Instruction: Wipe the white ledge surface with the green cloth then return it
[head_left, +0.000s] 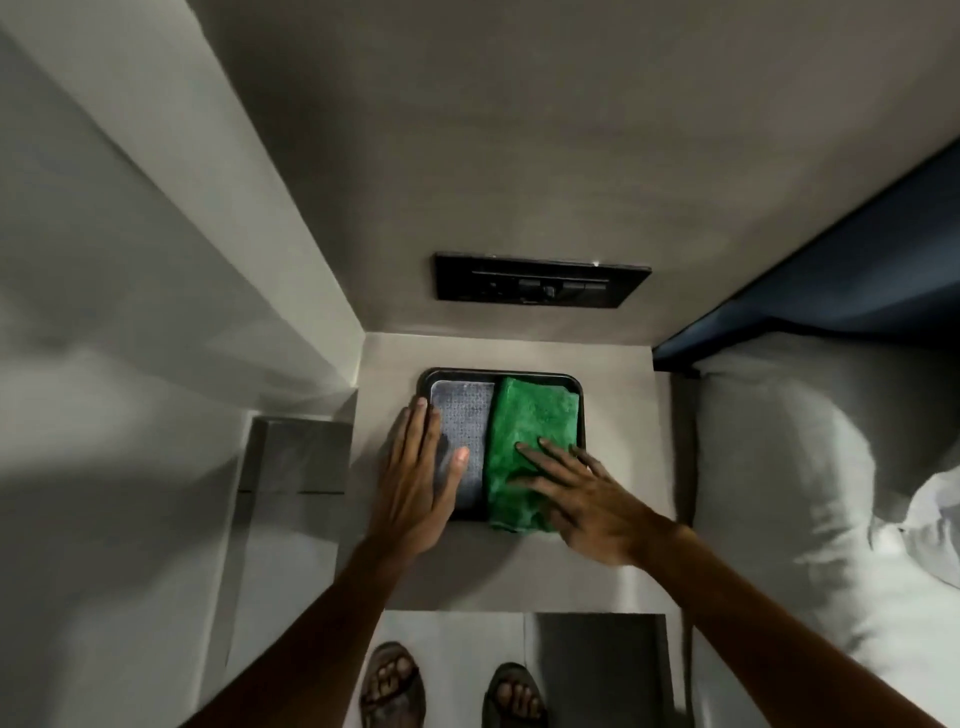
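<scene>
A folded green cloth (530, 431) lies in the right half of a black tray (498, 373) on the white ledge (618, 415). A grey textured cloth (465, 415) fills the tray's left half. My right hand (587, 499) rests flat on the near part of the green cloth, fingers spread, not clearly gripping it. My left hand (415, 483) lies flat over the tray's left edge, its thumb on the grey cloth.
A black switch panel (540, 283) is on the wall behind the ledge. A bed with a white pillow (789, 467) borders the ledge on the right. A wall stands at the left. My sandalled feet (452, 691) are on the tiled floor below.
</scene>
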